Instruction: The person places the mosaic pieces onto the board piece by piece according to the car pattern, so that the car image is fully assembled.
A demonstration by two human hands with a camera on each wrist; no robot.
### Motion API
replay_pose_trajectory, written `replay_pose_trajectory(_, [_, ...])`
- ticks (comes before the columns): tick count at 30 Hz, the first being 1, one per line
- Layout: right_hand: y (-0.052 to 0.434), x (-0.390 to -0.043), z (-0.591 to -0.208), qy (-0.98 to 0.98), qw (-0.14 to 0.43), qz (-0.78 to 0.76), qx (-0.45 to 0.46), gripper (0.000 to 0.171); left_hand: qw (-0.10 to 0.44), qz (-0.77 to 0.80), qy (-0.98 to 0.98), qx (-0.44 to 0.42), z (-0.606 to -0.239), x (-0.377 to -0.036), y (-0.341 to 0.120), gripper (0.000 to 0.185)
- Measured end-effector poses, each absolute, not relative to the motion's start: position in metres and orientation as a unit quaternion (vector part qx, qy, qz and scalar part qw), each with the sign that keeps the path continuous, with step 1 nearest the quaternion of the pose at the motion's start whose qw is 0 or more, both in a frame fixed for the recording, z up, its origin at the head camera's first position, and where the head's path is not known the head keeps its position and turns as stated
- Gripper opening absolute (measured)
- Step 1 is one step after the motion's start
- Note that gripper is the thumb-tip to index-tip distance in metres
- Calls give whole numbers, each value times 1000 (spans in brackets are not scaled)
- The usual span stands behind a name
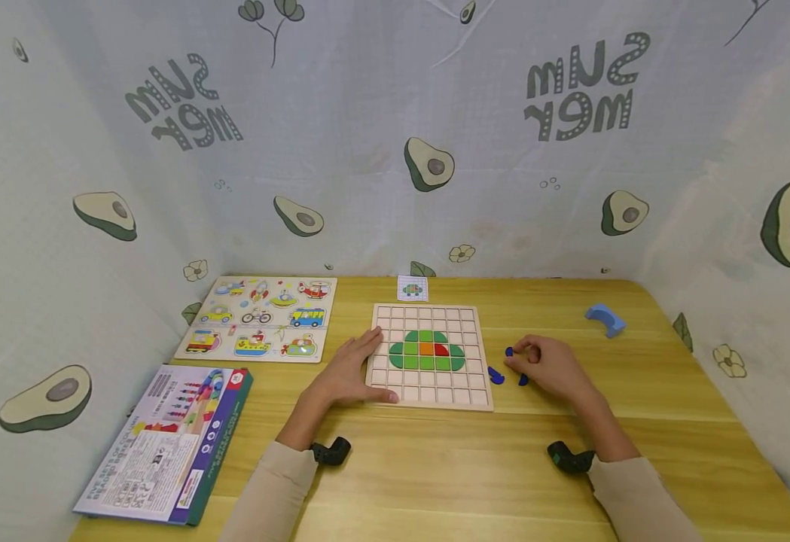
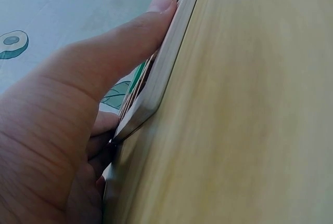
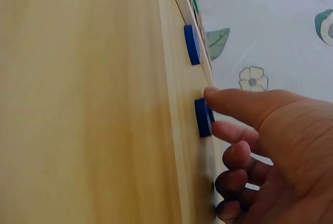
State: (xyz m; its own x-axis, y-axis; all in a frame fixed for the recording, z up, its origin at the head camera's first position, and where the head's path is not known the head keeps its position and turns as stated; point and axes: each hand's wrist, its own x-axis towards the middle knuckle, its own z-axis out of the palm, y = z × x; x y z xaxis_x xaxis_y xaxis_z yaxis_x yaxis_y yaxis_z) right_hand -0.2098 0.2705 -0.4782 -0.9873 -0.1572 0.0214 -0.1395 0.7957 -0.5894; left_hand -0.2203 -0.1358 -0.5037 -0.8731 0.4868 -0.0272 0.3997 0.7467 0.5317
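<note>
Wooden grid board flat in the middle of the counter, with a rounded green shape built from tiles plus one orange and one red tile in its middle rows. Left hand resting on the board's left edge, fingers straight and relaxed across the rim, thumb laid along the near side in the left wrist view, nothing gripped. Right hand just off the board's right side, fingers curled, thumb tip touching a small blue piece lying on the counter; looks like a touch or a start of a pinch, can't tell if it's actually held. Another blue piece right beside the board's edge, and a third little one by the fingertips, close to the board too. Further right and well apart, a light blue arch block sitting alone. Small pattern card just behind the board's far edge. Off to the left, a vehicle peg puzzle, and nearer the front left corner a colourful box lying flat. Avocado-print cloth hung all around the counter.
</note>
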Motion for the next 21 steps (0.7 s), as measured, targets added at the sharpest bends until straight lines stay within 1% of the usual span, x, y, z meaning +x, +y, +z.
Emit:
replay_pose_trajectory(3, [265, -214, -478, 950, 17, -306, -66, 36, 84, 265, 931, 237, -503, -220, -136, 121])
replay_pose_trajectory(8, [263, -218, -478, 949, 15, -307, -72, 25, 85, 265, 932, 232, -505, -221, -136, 121])
replay_pose_trajectory(14, [268, -218, -480, 951, 17, -301, -69, 27, 84, 264, 932, 232, -506, -222, -136, 121])
replay_pose_trajectory(21, [275, -222, -484, 953, -2, -295, -72, 26, 86, 261, 933, 234, -504, -222, -137, 121])
